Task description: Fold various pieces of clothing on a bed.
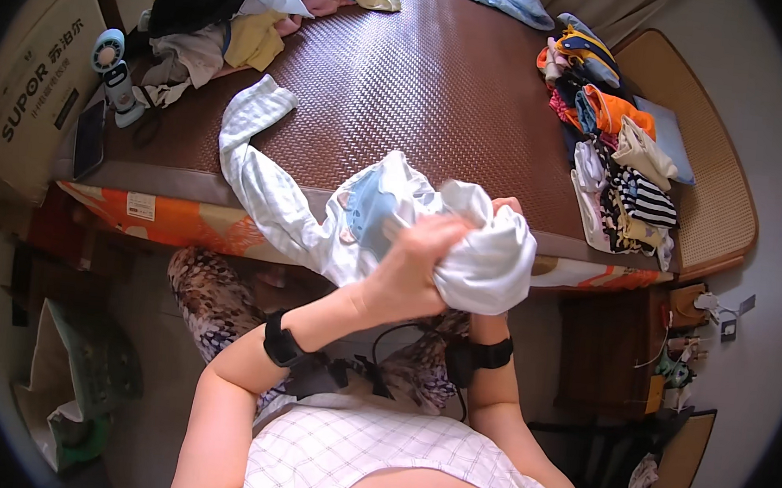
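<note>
A white long-sleeved top (295,222) with a pale blue animal print is held up at the near edge of the bed. One of its sleeves trails left and lies on the brown woven mat. My left hand (412,269), a little blurred, is closed on the bunched white cloth at the middle. On the right, my right hand (506,204) is mostly covered by the bulging cloth; only some fingers show above its upper edge, closed on it.
Loose clothes (211,19) lie heaped at the far left, near a small handheld fan (119,81), a phone (89,141) and a cardboard box (38,83). Folded clothes (622,153) stand in stacks at the right, beside a rattan headboard (727,171). An open bag (73,374) stands on the floor.
</note>
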A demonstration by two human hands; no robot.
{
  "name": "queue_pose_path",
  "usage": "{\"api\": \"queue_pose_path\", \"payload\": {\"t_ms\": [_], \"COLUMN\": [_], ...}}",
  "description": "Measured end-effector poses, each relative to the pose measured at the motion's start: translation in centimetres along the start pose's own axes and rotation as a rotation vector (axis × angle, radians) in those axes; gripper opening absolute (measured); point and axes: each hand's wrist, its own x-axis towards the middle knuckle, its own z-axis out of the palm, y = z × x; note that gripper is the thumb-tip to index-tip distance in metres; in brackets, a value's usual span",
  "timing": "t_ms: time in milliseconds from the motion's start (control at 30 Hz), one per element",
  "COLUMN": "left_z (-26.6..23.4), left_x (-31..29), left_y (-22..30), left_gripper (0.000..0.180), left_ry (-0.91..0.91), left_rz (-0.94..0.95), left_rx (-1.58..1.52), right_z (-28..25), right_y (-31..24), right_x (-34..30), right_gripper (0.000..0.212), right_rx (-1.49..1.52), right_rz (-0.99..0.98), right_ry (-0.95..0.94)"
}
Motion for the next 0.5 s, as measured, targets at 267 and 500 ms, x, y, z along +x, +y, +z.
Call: {"api": "queue_pose_path", "payload": {"t_ms": [267, 500], "left_z": [-4.0, -4.8], "left_x": [1.7, 2.3], "left_y": [-2.2, -4.2], "left_gripper": [0.039, 0.045], "left_ry": [0.193, 0.026], "left_rz": [-0.481, -0.663], "left_rx": [-0.623, -0.928], "right_z": [1.2, 1.0], "right_y": [-3.9, -4.0], "right_x": [-0.4, -0.2], "right_gripper": [0.051, 0.054], "right_rx": [0.43, 1.148], "right_rz": [0.132, 0.396], "right_ry": [-0.095, -0.462]}}
